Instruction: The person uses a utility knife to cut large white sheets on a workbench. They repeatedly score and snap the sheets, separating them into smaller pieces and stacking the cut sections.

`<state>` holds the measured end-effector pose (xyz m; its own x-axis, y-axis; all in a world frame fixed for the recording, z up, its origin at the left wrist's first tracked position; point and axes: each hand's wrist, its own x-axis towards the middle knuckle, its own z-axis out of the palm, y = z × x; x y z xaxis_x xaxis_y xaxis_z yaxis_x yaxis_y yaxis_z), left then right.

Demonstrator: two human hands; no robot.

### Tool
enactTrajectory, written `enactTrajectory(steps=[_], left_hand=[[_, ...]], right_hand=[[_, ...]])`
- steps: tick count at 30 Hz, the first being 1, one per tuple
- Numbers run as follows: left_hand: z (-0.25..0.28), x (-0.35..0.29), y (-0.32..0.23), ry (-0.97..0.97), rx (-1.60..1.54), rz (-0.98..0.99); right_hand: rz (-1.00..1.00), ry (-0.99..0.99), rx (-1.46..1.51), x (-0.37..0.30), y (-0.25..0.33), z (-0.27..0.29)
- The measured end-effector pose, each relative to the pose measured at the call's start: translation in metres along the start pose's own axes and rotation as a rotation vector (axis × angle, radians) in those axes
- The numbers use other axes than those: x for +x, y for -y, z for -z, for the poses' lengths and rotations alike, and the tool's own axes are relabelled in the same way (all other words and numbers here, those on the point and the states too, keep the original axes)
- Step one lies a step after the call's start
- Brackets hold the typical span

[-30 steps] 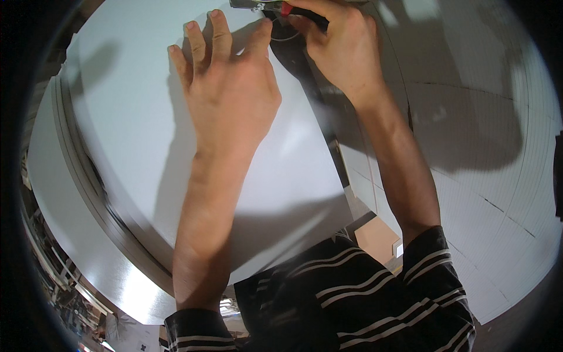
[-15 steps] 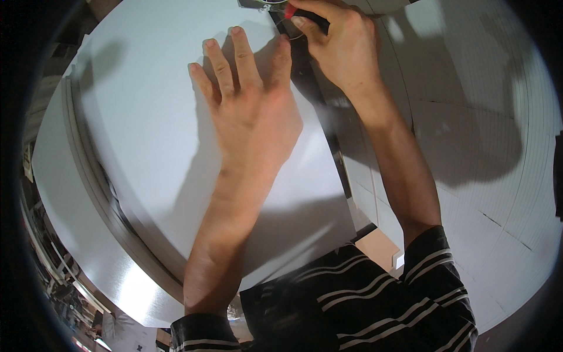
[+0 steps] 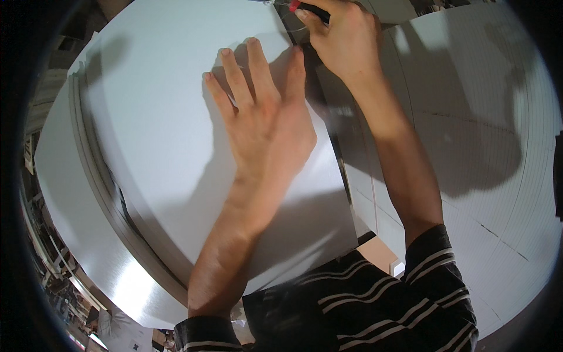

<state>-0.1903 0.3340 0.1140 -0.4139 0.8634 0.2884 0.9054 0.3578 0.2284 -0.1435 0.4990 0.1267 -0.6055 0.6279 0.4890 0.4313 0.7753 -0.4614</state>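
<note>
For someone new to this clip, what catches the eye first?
First, the left grip, a bare hand spread over the large white panel near mid-picture. Next, at the top edge, the right grip holds a red-and-black tool, partly cut off. Striped dark clothing stands out at the bottom.

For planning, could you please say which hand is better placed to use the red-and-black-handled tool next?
Probably the right hand: it grips the tool; the empty left hand is spread over the flat white panel.
</note>
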Motion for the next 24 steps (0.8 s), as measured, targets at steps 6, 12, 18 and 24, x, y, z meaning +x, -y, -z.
enactTrajectory(steps=[6, 12, 18, 24], left_hand=[[-0.001, 0.000, 0.003, -0.011, -0.026, 0.017], [-0.002, 0.002, 0.005, -0.041, -0.093, 0.026], [0.000, 0.003, -0.001, -0.006, -0.036, 0.038], [0.001, 0.005, -0.001, 0.001, -0.048, 0.051]], right_hand=[[-0.003, -0.003, -0.006, 0.018, -0.004, -0.019], [-0.021, 0.004, -0.015, 0.041, -0.007, -0.035], [-0.067, 0.049, -0.058, 0.066, -0.017, -0.046], [-0.067, 0.032, -0.060, 0.087, -0.027, -0.060]])
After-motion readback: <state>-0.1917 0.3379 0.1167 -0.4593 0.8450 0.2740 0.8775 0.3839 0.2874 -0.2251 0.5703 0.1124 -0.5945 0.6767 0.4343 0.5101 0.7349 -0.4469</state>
